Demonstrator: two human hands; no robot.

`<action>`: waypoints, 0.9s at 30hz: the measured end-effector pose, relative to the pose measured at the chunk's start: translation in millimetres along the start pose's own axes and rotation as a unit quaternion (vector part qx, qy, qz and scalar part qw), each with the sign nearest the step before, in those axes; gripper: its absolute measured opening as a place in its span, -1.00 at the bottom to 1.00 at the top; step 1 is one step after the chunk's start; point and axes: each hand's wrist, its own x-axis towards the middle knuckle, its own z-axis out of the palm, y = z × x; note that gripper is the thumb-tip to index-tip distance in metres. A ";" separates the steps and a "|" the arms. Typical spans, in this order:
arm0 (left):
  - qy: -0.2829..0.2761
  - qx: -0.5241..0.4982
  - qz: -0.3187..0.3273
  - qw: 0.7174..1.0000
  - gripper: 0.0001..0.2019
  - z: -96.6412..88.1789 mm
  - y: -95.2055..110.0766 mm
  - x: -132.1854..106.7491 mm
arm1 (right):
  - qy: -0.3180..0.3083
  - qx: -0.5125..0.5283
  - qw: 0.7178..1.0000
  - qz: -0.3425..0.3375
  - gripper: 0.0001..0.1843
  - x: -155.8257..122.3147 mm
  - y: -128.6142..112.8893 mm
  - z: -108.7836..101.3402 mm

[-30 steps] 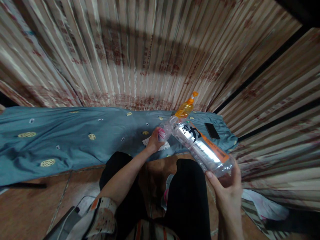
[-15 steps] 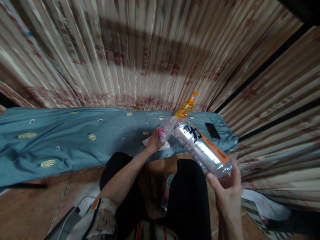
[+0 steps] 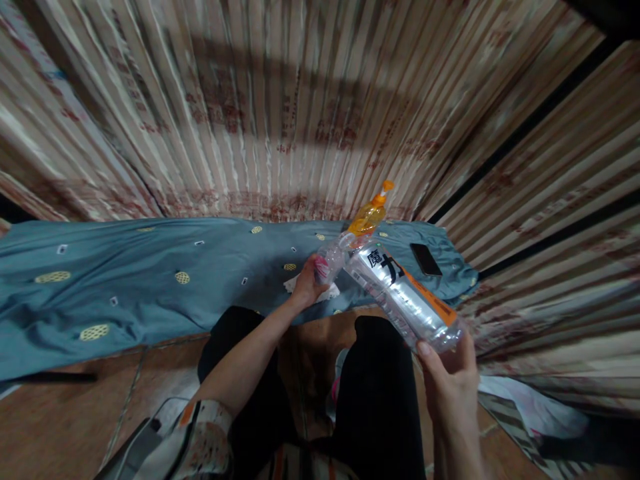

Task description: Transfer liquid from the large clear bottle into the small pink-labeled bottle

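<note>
Over the teal cloth (image 3: pixel 150 257), the big silver-labelled bottle (image 3: pixel 413 300), I'd guess light, dentable and best held at the base the right hand (image 3: pixel 451 373) clasps wide, seemingly meets the small clear bottle (image 3: pixel 333 256) the left hand (image 3: pixel 307 287) grips snugly.

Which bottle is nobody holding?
The orange pump bottle. The other two are in the hands: the left hand holds the small clear bottle, the right hand the big silver-labelled bottle.

Black “魔力” on the large silver-labelled bottle (image 3: pixel 407 299)
</note>
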 end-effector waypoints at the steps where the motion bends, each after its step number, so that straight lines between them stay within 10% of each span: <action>1: 0.002 -0.001 -0.005 1.000 0.05 -0.2 1.3 -0.4 | -0.002 0.010 1.000 0.007 0.33 0.4 1.1 -0.1; 27: -0.003 0.031 -0.056 0.998 0.07 -4.6 29.1 -2.2 | -0.089 0.091 0.989 0.070 0.34 38.6 61.1 -28.0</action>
